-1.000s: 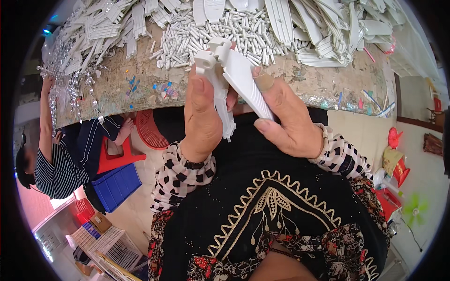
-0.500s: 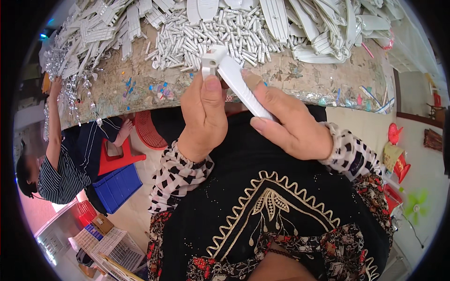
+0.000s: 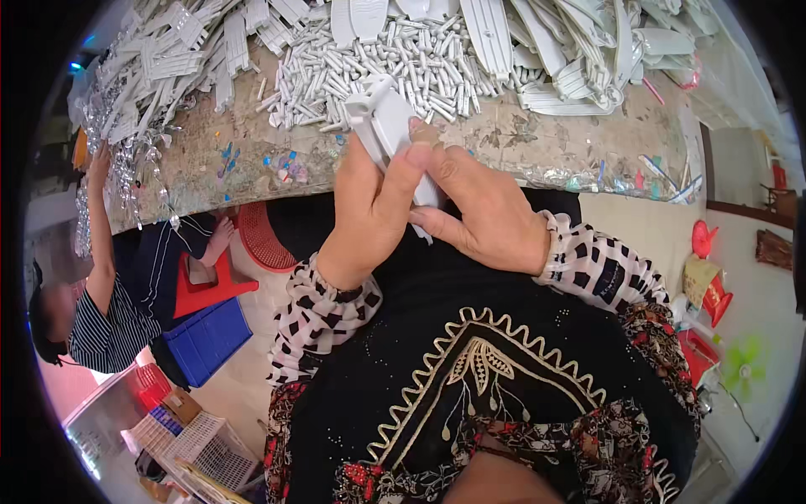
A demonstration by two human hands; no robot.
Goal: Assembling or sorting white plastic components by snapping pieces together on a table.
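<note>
Just above the table's near edge, both my hands grip a pair of long white plastic pieces (image 3: 393, 122) laid against each other. The upper end has a block with round holes. My left hand (image 3: 369, 214) is closed round the left side, its thumb pressing on the pieces. My right hand (image 3: 491, 210) pinches the right side and lower end, with fingers and thumb close to my left thumb. My fingers hide much of the joint between the pieces. Beyond my hands lies a heap of small white plastic pins (image 3: 382, 71).
Long white plastic parts are piled at the back right (image 3: 579, 63) and ribbed white strips at the back left (image 3: 180, 55). The worn table (image 3: 579, 143) carries coloured scraps. At left, a seated person (image 3: 117, 311) reaches to the table, near a red stool (image 3: 210, 290) and blue crate (image 3: 208, 340).
My right hand has moved left toward my left hand. The two white pieces, angled apart before, now lie together, tilted up to the left.
</note>
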